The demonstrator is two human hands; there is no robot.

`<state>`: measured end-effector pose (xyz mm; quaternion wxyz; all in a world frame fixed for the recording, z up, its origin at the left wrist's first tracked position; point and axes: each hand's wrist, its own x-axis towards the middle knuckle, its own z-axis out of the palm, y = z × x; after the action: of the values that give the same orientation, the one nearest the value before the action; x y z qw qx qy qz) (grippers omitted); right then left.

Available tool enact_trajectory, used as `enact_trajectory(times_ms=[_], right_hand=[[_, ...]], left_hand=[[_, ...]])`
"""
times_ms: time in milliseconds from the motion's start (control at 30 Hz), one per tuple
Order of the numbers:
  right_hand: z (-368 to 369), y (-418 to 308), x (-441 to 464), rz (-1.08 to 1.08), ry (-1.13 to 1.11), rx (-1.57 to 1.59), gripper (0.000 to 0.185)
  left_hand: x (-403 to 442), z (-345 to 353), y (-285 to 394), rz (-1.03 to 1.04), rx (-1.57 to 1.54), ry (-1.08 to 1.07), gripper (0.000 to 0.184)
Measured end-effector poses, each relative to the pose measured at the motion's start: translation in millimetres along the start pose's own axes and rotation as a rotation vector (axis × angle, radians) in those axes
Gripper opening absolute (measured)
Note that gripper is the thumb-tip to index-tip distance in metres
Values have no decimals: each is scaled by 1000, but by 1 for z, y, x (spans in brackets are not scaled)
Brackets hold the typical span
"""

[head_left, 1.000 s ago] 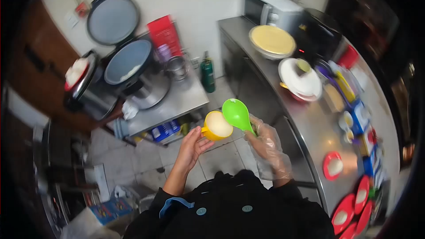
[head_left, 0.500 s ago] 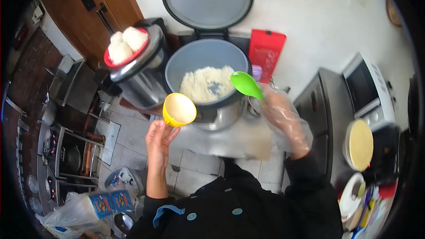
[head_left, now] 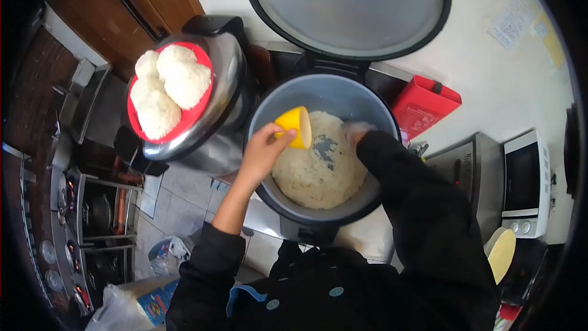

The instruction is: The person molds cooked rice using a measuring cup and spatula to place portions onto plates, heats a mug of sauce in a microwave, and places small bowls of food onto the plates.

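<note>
My left hand [head_left: 269,147] grips a yellow cup [head_left: 296,127], tilted on its side over the open rice cooker [head_left: 263,110]. Its mouth faces right, toward the cooker's middle. White rice [head_left: 318,178] covers much of the pot's bottom, with a bare grey patch near the centre. My right hand [head_left: 357,130], in a clear plastic glove, reaches down into the pot at the right. Its fingers are blurred and mostly hidden by the dark sleeve, and the green spoon cannot be seen.
A red plate [head_left: 199,110] of rice mounds rests on the closed cooker [head_left: 223,73] at the left. The open lid [head_left: 349,6] stands behind the pot. A red box [head_left: 424,107] is right of it, and a microwave [head_left: 523,178] stands farther right.
The view has moved in over the rice cooker. My left hand has brought the cup over the pot and tipped it. My right hand has gone down into the pot, and the green spoon has left sight.
</note>
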<state>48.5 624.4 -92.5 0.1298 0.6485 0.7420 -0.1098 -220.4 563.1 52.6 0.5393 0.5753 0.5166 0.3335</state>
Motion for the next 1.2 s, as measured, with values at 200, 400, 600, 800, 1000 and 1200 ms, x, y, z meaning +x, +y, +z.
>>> enact_trajectory(times_ms=[200, 400, 600, 800, 1000, 1200], right_hand=[[129, -3, 17, 78, -421, 1461, 22], [35, -8, -20, -306, -254, 182, 18], [74, -44, -39, -530, -376, 365, 14], [87, -79, -37, -575, -129, 267, 12], [4, -57, -41, -516, 126, -19, 12], [-87, -73, -126, -269, 278, 132, 19]], left_hand=[[119, 44, -63, 228, 761, -228, 38], [172, 92, -126, 457, 1113, -778, 39], [166, 110, -119, 296, 1228, -1151, 33], [160, 107, -132, 177, 1092, -997, 39], [152, 75, -75, 172, 729, -584, 45], [86, 45, -16, -68, 143, -201, 39]])
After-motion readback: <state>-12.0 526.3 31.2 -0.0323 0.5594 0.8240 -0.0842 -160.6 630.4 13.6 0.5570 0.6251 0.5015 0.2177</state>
